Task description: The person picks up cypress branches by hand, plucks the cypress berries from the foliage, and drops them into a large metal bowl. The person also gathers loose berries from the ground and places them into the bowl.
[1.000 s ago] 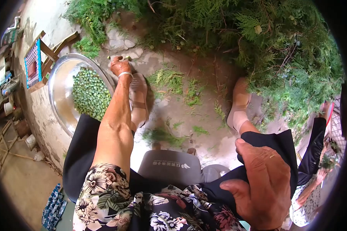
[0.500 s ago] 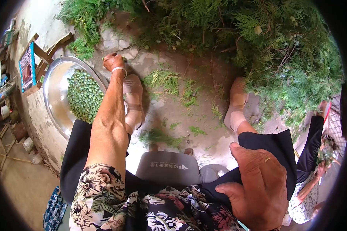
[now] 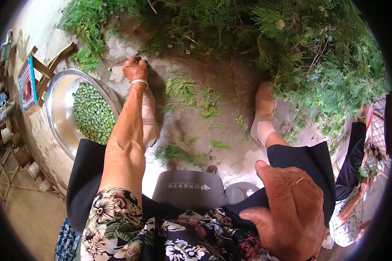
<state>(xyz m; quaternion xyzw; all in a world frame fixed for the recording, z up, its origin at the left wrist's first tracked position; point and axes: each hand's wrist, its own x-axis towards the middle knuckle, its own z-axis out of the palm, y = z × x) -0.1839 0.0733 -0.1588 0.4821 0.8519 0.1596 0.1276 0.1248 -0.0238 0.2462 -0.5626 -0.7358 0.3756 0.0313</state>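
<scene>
My left hand reaches down to the ground beside my foot, its fingers curled closed. Whatever is in them, if anything, is hidden. Left of that arm stands a wide metal basin with a heap of small green seed cones in it. My right hand is over my right thigh, holding nothing, with the thumb apart from the fingers.
Cut evergreen branches are piled ahead and to the right, with loose sprigs on the ground. A small wooden stool stands beyond the basin. At the right edge sits another person.
My left hand has shifted slightly to the right near the ground, its fingers now turned ahead. My right hand stays over the thigh. The view has shifted a little.
</scene>
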